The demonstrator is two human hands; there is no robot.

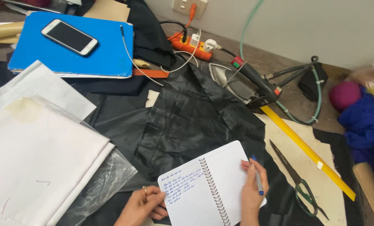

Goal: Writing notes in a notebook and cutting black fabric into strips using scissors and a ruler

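White folded cloth (40,159) lies at my left, smooth, beside crinkled black fabric (187,117). My left hand (143,207) presses flat, grip open, on the lined left page of the spiral notebook (208,186), whose wire spine runs away from me, tilted slightly left. My right hand (252,188) has its grip closed on a slim blue pen (258,180), tip toward me. Green-handled scissors (300,184) and a yellow ruler (308,152) lie on the bench to the right.

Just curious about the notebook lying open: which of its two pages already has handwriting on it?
The left page, by the left hand, carries blue handwriting. The right page, under the right hand holding the pen, is blank.
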